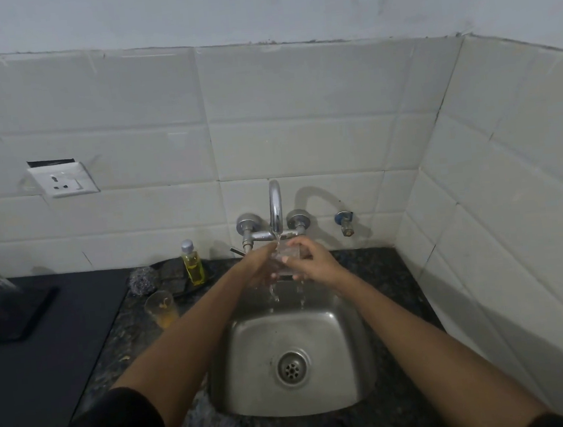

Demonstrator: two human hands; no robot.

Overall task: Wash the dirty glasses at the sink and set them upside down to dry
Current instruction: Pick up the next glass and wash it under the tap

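Both hands meet under the running tap: left hand and right hand curl around a clear glass, water spilling down into the steel sink. Left of the sink on the counter stands a dirty glass holding orange dregs, near a soap bottle and steel scrubber.

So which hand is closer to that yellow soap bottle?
Left. The left hand holds the glass just right of the bottle; the right hand grips the glass's far side.
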